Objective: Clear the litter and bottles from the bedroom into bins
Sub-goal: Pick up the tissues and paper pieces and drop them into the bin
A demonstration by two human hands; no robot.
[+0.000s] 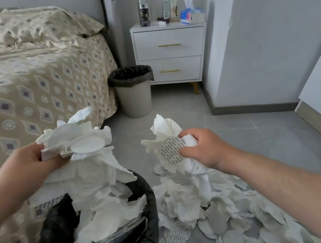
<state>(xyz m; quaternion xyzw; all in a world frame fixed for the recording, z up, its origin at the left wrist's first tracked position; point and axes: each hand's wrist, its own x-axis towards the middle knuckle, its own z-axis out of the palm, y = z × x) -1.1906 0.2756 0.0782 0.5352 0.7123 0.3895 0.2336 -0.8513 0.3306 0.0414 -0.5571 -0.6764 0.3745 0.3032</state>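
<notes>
My left hand [34, 159] grips a bunch of crumpled white tissues and round pads [77, 140] above a black-lined bin [147, 204] at the bottom left, which holds more tissue. My right hand [203, 148] is shut on another wad of tissue with a printed round seal [172, 149], held over a litter pile [221, 212] of tissues and paper discs on the grey floor. Several bottles [143, 9] stand on the white nightstand [170, 53] at the back.
A bed [25, 89] with a patterned beige cover fills the left side. A second beige bin [133, 92] with a black liner stands between the bed and the nightstand. A tissue pack [191, 13] lies on the nightstand. Grey wall and skirting run along the right.
</notes>
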